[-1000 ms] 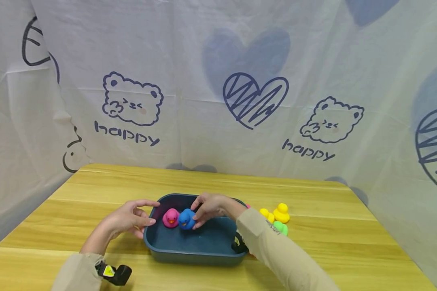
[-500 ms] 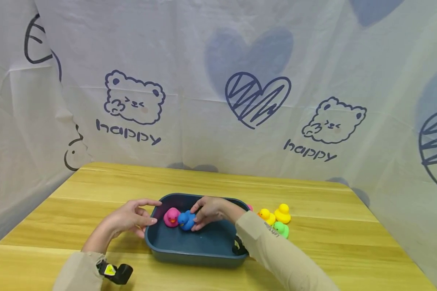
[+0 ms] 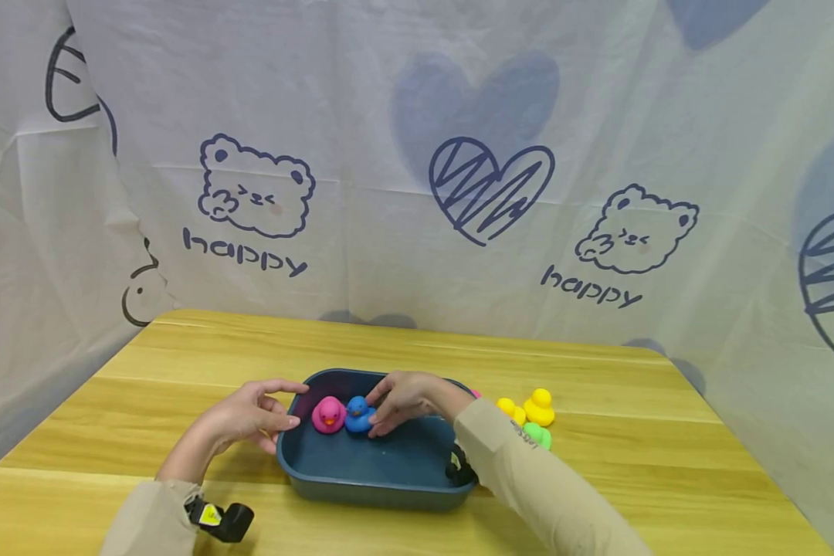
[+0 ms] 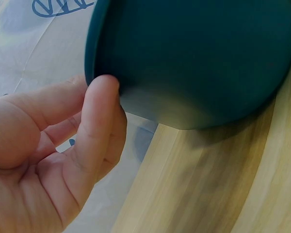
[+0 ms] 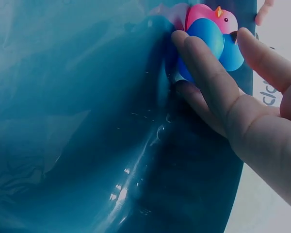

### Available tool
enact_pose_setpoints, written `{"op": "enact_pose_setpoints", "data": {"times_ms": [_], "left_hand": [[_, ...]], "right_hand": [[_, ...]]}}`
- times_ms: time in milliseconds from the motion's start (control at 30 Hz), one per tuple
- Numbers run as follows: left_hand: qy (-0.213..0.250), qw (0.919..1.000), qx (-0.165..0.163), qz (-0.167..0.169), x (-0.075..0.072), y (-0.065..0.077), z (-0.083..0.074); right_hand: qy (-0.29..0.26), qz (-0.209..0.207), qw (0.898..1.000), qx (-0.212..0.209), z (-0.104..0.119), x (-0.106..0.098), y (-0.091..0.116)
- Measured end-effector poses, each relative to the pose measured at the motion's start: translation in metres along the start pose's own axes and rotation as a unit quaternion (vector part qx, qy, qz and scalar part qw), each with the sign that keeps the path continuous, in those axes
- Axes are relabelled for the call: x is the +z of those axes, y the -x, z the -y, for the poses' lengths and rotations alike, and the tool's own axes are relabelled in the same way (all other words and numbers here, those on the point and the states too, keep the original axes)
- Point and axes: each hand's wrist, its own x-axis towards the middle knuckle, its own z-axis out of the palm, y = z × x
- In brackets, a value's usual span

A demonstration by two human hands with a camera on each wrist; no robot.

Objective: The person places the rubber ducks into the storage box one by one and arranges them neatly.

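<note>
Blue duck (image 3: 357,422) | in tub (image 3: 378,496), nxt to pink duck (image 3: 328,415) | R hand (image 3: 401,400) pinches it | L hand (image 3: 252,413) grips tub

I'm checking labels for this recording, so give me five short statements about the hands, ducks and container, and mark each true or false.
1. The right hand holds the blue duck. True.
2. The pink duck beside the blue one is outside the container. False: it sits inside, next to the blue duck.
3. The left hand lies flat on the table. False: it grips the container at its rim.
4. Two yellow ducks show on the table, to the right of the container in the head view. True.
5. The green duck is inside the container. False: it is on the table, near the yellow ducks and partly hidden by the right sleeve.
</note>
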Motion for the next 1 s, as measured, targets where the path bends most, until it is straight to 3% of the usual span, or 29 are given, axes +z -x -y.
{"op": "enact_pose_setpoints", "data": {"times_ms": [500,1000], "left_hand": [[-0.002,1.0000,0.003,0.001,0.000,0.000,0.000],[-0.001,0.9999,0.009,0.009,0.000,-0.001,0.001]], "right_hand": [[0.025,0.016,0.999,0.024,0.006,-0.003,0.006],[0.011,0.022,0.999,-0.028,0.012,-0.013,0.015]]}}
